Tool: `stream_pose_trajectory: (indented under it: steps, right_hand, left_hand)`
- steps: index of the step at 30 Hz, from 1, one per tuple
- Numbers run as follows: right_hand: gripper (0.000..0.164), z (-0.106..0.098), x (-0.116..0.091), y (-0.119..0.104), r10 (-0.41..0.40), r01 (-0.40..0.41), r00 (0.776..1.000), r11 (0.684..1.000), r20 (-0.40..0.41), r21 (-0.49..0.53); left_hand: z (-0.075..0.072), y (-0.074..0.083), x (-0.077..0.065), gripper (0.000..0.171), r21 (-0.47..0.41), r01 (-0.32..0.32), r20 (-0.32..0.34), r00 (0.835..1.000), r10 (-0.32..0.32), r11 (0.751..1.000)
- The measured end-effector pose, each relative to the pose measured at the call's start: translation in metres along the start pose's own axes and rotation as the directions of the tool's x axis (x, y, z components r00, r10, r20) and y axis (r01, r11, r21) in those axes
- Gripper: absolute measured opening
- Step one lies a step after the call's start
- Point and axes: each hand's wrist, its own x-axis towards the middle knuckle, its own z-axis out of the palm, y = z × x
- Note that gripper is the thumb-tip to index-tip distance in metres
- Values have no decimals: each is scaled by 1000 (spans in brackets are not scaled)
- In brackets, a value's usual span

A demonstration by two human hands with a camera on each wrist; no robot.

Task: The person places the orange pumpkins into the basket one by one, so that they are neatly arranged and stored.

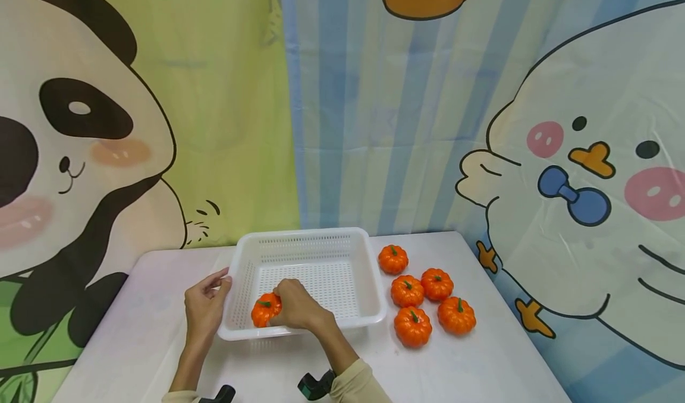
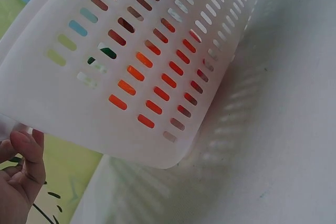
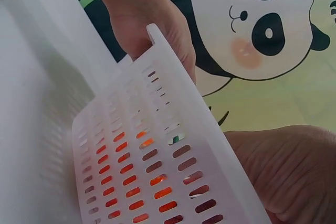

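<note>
In the head view a white perforated plastic basket stands on the table. My left hand is at its left rim, thumb and fingers pinching the edge; the left wrist view shows this hand by the rim's corner. My right hand reaches over the near rim and grips a small orange pumpkin with a green stem, inside the front left corner. The right fingertips are partly hidden behind the pumpkin and basket wall. Orange shows through the slots of the basket wall in the left wrist view.
Right of the basket several more pumpkins lie loosely grouped, among them a back one and a front one. The white table ends at a curtain printed with a panda and a chick.
</note>
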Motion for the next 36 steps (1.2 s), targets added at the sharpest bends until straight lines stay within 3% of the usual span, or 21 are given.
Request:
stream_pose_trajectory:
  steps: [7, 15, 26, 36]
  right_hand:
    - [29, 2, 2, -1, -4, 4, 1000, 1000, 13, 7]
    - [63, 0, 1, -1, 11, -10, 1000, 999, 27, -48]
    - [65, -1, 2, -1, -23, 25, 999, 998, 23, -59]
    - [72, -10, -2, -2, 63, -62, 997, 997, 42, -35]
  left_hand:
    - [-1, 1, -2, 34, 13, -3, 4, 1000, 3, 1000]
    - [0, 2, -1, 33, 23, -15, -5, 1000, 15, 1000]
    - [0, 0, -2, 33, 23, -24, -4, 1000, 24, 999]
    - [0, 0, -2, 33, 34, -19, -4, 1000, 19, 999]
